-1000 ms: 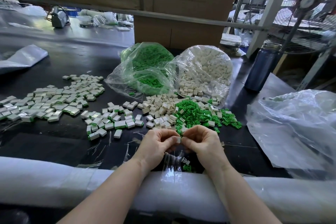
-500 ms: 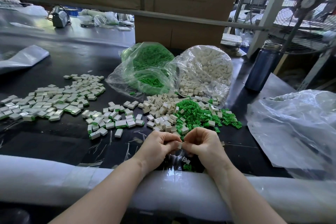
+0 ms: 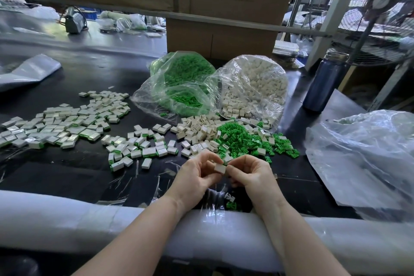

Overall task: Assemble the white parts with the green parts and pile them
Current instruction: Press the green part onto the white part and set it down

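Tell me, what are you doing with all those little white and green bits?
A person is snapping small parts together. The left hand and the right hand both pinch one white part between them, just above the black table. Loose white parts and loose green parts lie right behind the hands, spilled from two clear bags. Finished pieces, white with a green edge, are spread out to the left.
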Demonstrator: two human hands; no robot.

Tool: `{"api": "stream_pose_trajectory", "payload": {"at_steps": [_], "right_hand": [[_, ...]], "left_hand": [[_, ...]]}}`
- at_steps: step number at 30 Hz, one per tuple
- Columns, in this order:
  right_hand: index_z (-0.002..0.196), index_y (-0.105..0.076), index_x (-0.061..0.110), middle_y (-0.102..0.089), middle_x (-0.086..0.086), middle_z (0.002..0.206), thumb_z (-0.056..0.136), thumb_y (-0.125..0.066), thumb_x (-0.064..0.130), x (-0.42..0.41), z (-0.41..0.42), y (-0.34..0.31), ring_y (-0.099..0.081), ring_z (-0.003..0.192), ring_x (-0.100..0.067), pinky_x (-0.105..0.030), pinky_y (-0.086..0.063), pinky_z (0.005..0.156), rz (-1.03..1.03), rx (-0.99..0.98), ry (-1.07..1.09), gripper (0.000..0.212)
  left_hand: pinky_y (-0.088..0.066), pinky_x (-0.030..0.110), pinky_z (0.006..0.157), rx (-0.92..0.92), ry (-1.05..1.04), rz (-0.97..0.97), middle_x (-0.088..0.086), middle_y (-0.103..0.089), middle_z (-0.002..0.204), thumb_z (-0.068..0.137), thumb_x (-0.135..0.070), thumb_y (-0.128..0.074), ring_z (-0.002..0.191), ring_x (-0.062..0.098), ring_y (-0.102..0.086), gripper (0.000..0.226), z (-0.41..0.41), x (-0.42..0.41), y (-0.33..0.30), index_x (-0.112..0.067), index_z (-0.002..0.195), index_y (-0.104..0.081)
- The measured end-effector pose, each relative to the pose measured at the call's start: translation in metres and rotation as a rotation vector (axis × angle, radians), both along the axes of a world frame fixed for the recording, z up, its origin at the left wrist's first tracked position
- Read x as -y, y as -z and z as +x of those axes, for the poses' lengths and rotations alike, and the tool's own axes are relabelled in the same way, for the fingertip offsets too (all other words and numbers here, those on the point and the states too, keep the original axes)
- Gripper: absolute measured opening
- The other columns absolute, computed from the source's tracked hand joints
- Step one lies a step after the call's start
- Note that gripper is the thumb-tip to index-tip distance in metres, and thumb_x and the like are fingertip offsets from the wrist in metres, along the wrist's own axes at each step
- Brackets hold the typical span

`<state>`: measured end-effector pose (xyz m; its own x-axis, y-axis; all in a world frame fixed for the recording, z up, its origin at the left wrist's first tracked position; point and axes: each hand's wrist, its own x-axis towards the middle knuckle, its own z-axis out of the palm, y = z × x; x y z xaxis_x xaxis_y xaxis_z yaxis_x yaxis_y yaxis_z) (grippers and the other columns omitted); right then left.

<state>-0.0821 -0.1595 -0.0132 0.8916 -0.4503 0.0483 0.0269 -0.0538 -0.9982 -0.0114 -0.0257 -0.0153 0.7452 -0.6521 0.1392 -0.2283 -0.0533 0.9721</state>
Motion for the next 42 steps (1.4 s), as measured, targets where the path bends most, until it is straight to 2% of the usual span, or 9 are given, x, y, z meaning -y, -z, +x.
{"api": "stream_pose_trajectory", "payload": {"at_steps": [6,11,13,17,20,26,34,38,42], "right_hand": [[0.076,-0.068,0.004,-0.066,-0.005,0.060,0.083,-0.066,0.003,0.0006,-0.0031,-0.0026,-0.060,0.053,-0.011,-0.020,-0.050,0.049,0.074,0.024,-0.020,0.007],[0.073,-0.066,0.003,-0.066,-0.005,0.058,0.084,-0.065,0.002,-0.0035,-0.0023,-0.0035,-0.059,0.050,-0.011,-0.018,-0.049,0.048,-0.038,-0.049,-0.037,0.011],[0.073,-0.065,0.003,-0.065,-0.003,0.057,0.085,-0.063,0.002,-0.0042,-0.0018,-0.0039,-0.059,0.050,-0.011,-0.019,-0.049,0.049,-0.079,-0.071,-0.041,0.013],[0.069,-0.063,0.006,-0.063,-0.005,0.058,0.086,-0.062,0.000,-0.0053,-0.0028,-0.0056,-0.059,0.052,-0.016,-0.024,-0.052,0.053,-0.154,-0.087,-0.067,0.018],[0.068,-0.062,0.006,-0.062,-0.006,0.058,0.085,-0.062,-0.001,-0.0059,-0.0036,-0.0068,-0.058,0.053,-0.017,-0.025,-0.052,0.053,-0.162,-0.087,-0.076,0.019],[0.065,-0.062,0.008,-0.060,-0.003,0.055,0.085,-0.062,0.000,-0.0057,-0.0033,-0.0054,-0.055,0.046,-0.006,-0.019,-0.046,0.048,-0.215,-0.141,-0.054,0.022],[0.063,-0.062,0.010,-0.060,-0.003,0.055,0.085,-0.063,0.001,-0.0061,-0.0041,-0.0066,-0.053,0.046,-0.006,-0.018,-0.044,0.048,-0.213,-0.126,-0.075,0.023],[0.064,-0.062,0.009,-0.060,-0.005,0.056,0.085,-0.062,0.002,-0.0060,-0.0041,-0.0066,-0.052,0.046,-0.007,-0.020,-0.045,0.048,-0.227,-0.152,-0.072,0.023],[0.064,-0.061,0.010,-0.059,-0.005,0.056,0.085,-0.062,0.001,-0.0056,-0.0049,-0.0077,-0.052,0.047,-0.008,-0.020,-0.045,0.048,-0.229,-0.152,-0.096,0.024]], "left_hand": [[-0.053,0.027,0.072,0.071,-0.081,0.065,0.003,-0.064,0.076,0.088,-0.017,-0.061,0.072,0.017,-0.062,0.006,0.0028,0.0006,0.0009,-0.019,0.082,-0.063],[-0.048,0.013,0.058,-0.084,-0.075,-0.008,0.002,-0.062,0.067,0.088,-0.009,-0.059,0.056,0.002,-0.058,0.008,0.0022,-0.0005,-0.0029,-0.009,0.083,-0.065],[-0.049,0.013,0.060,-0.069,-0.059,0.025,0.000,-0.062,0.067,0.088,-0.008,-0.059,0.057,0.000,-0.057,0.008,0.0017,0.0000,-0.0030,-0.011,0.083,-0.066],[-0.051,0.023,0.073,0.020,-0.082,0.123,-0.001,-0.063,0.072,0.089,-0.011,-0.059,0.067,0.009,-0.059,0.009,0.0031,0.0004,-0.0013,-0.012,0.088,-0.068],[-0.051,0.025,0.073,0.029,-0.065,0.139,0.001,-0.065,0.072,0.090,-0.012,-0.059,0.067,0.010,-0.059,0.011,0.0040,-0.0011,-0.0004,-0.008,0.091,-0.069],[-0.040,0.011,0.064,0.061,-0.040,0.162,-0.019,-0.058,0.057,0.088,-0.013,-0.062,0.054,-0.008,-0.052,0.010,0.0026,-0.0005,0.0019,-0.012,0.089,-0.071],[-0.046,0.017,0.069,0.036,-0.035,0.135,-0.008,-0.064,0.067,0.088,-0.012,-0.061,0.063,0.002,-0.055,0.011,0.0035,-0.0015,0.0003,-0.009,0.089,-0.072],[-0.044,0.014,0.068,0.063,-0.033,0.152,-0.011,-0.064,0.068,0.088,-0.014,-0.061,0.064,-0.001,-0.055,0.010,0.0032,-0.0009,0.0026,-0.013,0.089,-0.072],[-0.044,0.007,0.067,0.066,-0.031,0.161,-0.017,-0.064,0.068,0.088,-0.014,-0.062,0.062,-0.009,-0.056,0.013,0.0037,-0.0012,0.0029,-0.025,0.082,-0.068]]}}
